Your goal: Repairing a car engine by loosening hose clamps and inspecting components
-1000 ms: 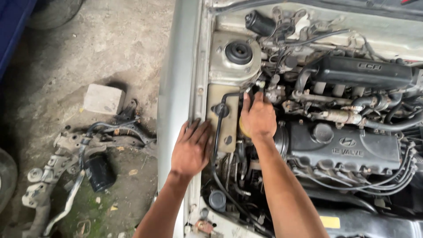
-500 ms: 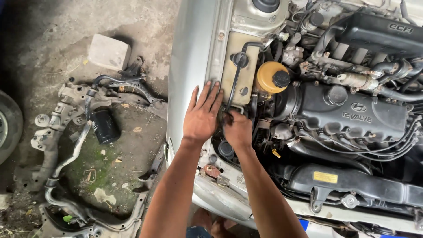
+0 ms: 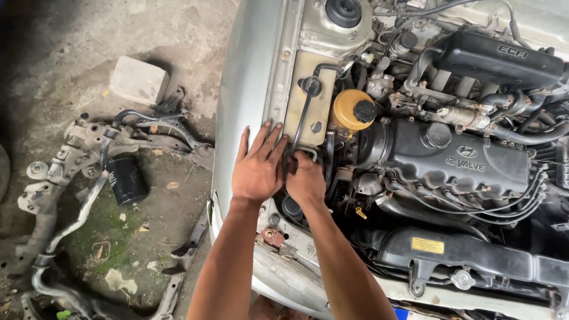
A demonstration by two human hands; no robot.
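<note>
Left hand [image 3: 256, 169] flat, open, bracing on fender [image 3: 243, 106]; right hand [image 3: 305, 181] beside it, curled into engine bay, grip unclear.

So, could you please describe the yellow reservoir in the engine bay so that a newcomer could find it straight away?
Start at the big black engine cover. Just to its left, beside the pale rectangular tank along the silver fender, sits the yellow reservoir. It is the only yellow, rounded container there, topped by a black cap, just above the right hand.

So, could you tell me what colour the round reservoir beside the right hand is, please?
Yellow-orange, with a black cap; the reservoir shows best in the head view.
</note>
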